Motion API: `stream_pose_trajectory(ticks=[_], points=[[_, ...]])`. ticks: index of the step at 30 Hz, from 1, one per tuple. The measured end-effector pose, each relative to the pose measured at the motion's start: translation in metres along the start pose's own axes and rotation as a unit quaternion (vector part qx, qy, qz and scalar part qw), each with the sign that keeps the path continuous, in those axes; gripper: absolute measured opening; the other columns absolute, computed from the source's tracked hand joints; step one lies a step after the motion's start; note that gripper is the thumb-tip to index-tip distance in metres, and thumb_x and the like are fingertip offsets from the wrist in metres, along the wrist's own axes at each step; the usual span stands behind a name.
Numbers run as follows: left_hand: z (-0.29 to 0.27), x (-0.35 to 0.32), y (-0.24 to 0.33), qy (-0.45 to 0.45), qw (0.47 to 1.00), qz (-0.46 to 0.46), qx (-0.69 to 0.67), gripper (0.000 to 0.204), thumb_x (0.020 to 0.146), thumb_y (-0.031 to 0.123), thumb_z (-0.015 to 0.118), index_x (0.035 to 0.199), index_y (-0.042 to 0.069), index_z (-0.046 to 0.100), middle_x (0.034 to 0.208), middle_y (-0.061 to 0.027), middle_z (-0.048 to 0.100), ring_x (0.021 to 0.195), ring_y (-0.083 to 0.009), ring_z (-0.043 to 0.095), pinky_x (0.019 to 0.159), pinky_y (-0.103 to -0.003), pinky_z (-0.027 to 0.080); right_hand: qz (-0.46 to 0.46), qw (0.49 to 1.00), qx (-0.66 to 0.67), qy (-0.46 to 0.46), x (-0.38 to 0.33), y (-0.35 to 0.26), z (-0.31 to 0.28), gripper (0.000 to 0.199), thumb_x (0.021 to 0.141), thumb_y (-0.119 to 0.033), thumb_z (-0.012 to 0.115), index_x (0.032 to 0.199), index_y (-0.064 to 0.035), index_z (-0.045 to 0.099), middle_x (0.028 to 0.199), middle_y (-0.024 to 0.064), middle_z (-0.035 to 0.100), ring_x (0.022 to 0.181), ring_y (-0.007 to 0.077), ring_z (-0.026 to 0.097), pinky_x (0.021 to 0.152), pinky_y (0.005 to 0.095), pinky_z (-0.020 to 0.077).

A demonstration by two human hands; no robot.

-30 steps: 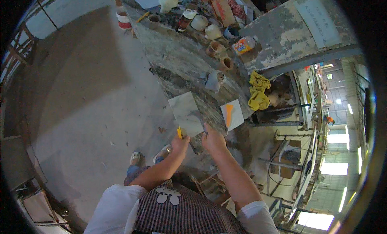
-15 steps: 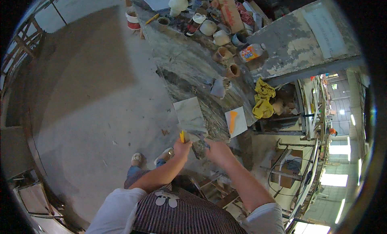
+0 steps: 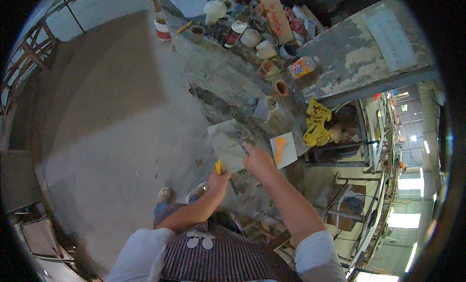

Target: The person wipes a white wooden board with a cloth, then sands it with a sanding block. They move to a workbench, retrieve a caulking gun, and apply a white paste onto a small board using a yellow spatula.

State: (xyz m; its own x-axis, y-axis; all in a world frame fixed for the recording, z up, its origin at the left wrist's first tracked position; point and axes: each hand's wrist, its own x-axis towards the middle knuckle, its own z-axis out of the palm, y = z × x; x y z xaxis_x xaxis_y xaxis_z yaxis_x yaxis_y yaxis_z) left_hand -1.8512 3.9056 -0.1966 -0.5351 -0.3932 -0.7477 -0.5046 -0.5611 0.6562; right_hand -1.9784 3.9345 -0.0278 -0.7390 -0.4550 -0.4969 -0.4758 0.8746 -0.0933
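A pale, marble-veined square tile [image 3: 224, 145] lies at the bench's near edge. My left hand [image 3: 218, 182] is closed at its near left corner, with a small yellow piece [image 3: 218, 166] sticking up from the fingers; its exact kind is unclear. My right hand [image 3: 258, 164] is closed around a thin, dark tool that looks like a scraper [image 3: 243, 147], whose far end reaches over the tile. Its blade is blurred and partly hidden. To the right lies a smaller white tile [image 3: 289, 152] bearing an orange patch [image 3: 279, 148].
The stone-topped bench [image 3: 213, 73] carries cups, jars and a plastic bottle [image 3: 303, 67] at the back. A yellow cloth [image 3: 317, 122] hangs right of the white tile. A red-and-white bucket [image 3: 162, 28] stands beyond the bench's left edge. Concrete floor [image 3: 121, 136] stretches to the left.
My right hand has moved up and away from me, carrying the tool from the tile's near edge to over its middle. My left hand has stayed nearly in place.
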Motion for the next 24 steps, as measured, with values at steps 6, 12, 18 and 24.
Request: stream_pose_trajectory(ticks=[6,12,18,24], points=[[-0.007,0.026,-0.016,0.027,0.998,0.006,-0.055,0.024,0.083,0.011,0.074,0.103,0.006,0.061,0.083,-0.0052,0.066,0.05,-0.0114,0.048,0.041,-0.031,0.034,-0.044,0.996,-0.016,-0.079,-0.044,-0.007,0.013,0.051,0.087,-0.019,0.055,0.138,-0.0141,0.05,0.101,0.0247,0.066,0.092,0.0405,0.065,0.079,0.0521,0.0508],[0.0,0.004,-0.005,-0.002,0.999,0.01,-0.045,0.022,0.084,0.01,0.073,0.103,0.008,0.061,0.077,-0.003,0.063,0.047,-0.0107,0.044,0.04,-0.032,0.032,0.002,0.999,0.004,0.054,0.011,-0.002,0.012,0.052,0.087,-0.017,0.055,0.138,-0.0127,0.05,0.094,0.0267,0.066,0.088,0.0416,0.065,0.08,0.0513,0.0512],[-0.011,0.007,0.0,0.005,0.996,-0.064,-0.066,0.024,0.082,0.011,0.074,0.102,0.003,0.065,0.09,-0.0076,0.069,0.082,-0.0191,0.065,0.073,-0.036,0.048,-0.044,0.997,-0.016,-0.057,-0.065,0.015,0.028,0.047,0.089,-0.017,0.053,0.135,-0.0081,0.051,0.091,0.0273,0.066,0.083,0.0434,0.065,0.076,0.0524,0.0512],[-0.009,-0.013,0.02,-0.004,0.993,-0.111,-0.035,0.024,0.084,0.009,0.071,0.105,0.003,0.062,0.093,-0.0084,0.068,0.064,-0.0166,0.056,0.053,-0.036,0.043,0.015,0.998,0.029,0.052,-0.018,0.021,0.022,0.05,0.089,-0.019,0.056,0.137,-0.0097,0.049,0.091,0.0274,0.066,0.083,0.0441,0.064,0.076,0.053,0.0506]])
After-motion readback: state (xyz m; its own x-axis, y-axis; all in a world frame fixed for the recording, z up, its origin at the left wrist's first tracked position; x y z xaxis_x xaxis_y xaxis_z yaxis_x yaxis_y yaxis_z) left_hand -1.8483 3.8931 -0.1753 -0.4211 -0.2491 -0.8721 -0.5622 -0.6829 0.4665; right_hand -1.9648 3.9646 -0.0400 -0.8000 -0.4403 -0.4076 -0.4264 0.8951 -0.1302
